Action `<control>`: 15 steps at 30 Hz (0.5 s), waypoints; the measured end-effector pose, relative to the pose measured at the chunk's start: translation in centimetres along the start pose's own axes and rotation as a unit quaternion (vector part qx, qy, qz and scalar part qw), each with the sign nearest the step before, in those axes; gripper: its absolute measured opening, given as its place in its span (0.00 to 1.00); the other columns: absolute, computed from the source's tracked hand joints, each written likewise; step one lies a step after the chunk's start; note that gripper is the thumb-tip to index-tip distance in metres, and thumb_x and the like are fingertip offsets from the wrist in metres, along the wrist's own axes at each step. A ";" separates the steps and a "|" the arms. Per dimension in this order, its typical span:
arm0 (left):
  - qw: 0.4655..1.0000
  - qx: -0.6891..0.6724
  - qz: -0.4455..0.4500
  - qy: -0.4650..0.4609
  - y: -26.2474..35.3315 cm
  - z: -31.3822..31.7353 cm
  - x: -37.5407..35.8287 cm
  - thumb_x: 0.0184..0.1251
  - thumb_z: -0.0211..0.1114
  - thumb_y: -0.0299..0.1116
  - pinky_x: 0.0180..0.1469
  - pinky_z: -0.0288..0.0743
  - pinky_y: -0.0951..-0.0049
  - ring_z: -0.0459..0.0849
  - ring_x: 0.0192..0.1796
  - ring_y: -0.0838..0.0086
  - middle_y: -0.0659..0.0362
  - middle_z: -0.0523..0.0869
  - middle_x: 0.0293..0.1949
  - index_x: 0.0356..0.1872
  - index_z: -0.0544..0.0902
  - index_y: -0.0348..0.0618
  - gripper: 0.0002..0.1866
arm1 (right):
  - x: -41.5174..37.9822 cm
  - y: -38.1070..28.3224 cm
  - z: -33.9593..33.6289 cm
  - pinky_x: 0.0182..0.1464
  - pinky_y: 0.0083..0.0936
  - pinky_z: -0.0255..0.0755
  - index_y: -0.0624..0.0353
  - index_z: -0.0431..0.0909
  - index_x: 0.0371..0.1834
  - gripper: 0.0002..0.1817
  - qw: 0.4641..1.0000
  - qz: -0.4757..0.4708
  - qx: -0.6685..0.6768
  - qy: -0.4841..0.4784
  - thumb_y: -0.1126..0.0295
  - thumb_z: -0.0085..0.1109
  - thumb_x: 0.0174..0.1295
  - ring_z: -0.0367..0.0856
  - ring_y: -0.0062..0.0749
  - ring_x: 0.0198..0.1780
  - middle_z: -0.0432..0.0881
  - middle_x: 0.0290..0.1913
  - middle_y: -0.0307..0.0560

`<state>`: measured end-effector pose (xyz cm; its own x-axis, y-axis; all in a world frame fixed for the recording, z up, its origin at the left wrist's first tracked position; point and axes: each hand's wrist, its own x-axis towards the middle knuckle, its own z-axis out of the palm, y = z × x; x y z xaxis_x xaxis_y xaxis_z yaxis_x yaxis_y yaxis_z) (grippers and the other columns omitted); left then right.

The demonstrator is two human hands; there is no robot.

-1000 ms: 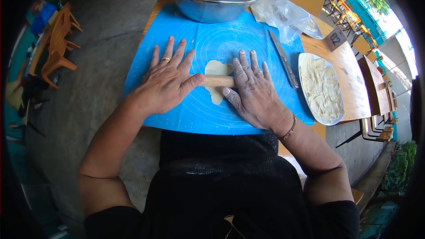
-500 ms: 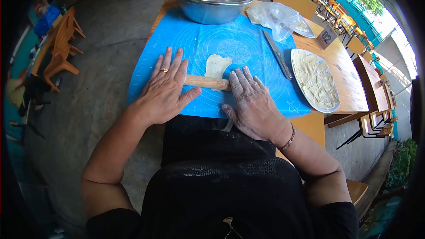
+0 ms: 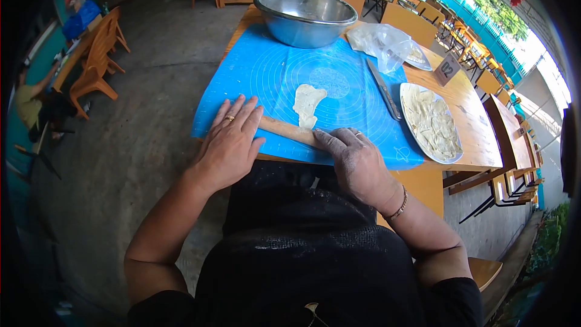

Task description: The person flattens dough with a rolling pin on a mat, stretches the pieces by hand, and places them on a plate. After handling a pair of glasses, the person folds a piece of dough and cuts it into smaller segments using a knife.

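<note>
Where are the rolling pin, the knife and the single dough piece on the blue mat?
Rolling pin (image 3: 288,131): head view, middle of the bare stretch between the hands.
Knife (image 3: 382,88): head view, about where blade meets handle.
Dough piece (image 3: 307,104): head view, middle of its upper face.

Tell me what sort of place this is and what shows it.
Probably a casual eatery: a sign reading 02 stands on the table, and more tables and chairs spread out around it.

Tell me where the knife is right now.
In the head view, the knife lies on the right part of the blue mat, just left of the plate of dough pieces.
</note>
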<state>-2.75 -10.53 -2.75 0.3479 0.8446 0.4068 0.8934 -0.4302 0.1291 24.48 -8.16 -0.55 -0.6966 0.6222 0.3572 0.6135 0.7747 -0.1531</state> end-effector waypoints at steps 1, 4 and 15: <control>1.000 0.002 -0.002 0.001 -0.1 -0.1 -0.1 0.71 0.61 0.37 0.78 0.48 0.49 0.62 0.76 0.47 0.39 0.68 0.70 0.67 0.69 0.29 0.29 | -0.1 0.1 0.2 0.56 0.42 0.74 0.64 0.77 0.59 0.26 0.999 0.007 0.040 0.015 0.82 0.56 0.52 0.79 0.54 0.50 0.79 0.48 0.56; 0.999 -0.039 -0.030 0.000 -0.9 -0.7 0.9 0.65 0.65 0.27 0.73 0.59 0.51 0.73 0.68 0.48 0.43 0.77 0.62 0.59 0.77 0.34 0.21 | 0.6 0.3 -0.3 0.53 0.43 0.74 0.62 0.78 0.58 0.27 0.994 0.020 0.100 0.042 0.84 0.55 0.50 0.77 0.54 0.46 0.77 0.42 0.54; 0.951 -0.110 0.044 0.285 0.8 -0.5 10.7 0.62 0.66 0.22 0.59 0.73 0.59 0.80 0.55 0.51 0.45 0.80 0.50 0.55 0.77 0.33 0.19 | 2.8 4.8 -4.8 0.51 0.42 0.76 0.62 0.80 0.53 0.23 0.963 0.184 0.105 0.165 0.84 0.52 0.52 0.80 0.55 0.46 0.78 0.45 0.57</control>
<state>1.54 -1.97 2.16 0.1522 0.5201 0.8404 0.7655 -0.5999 0.2326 27.27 -3.25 4.18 -0.2686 0.8162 0.5115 0.6833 0.5357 -0.4961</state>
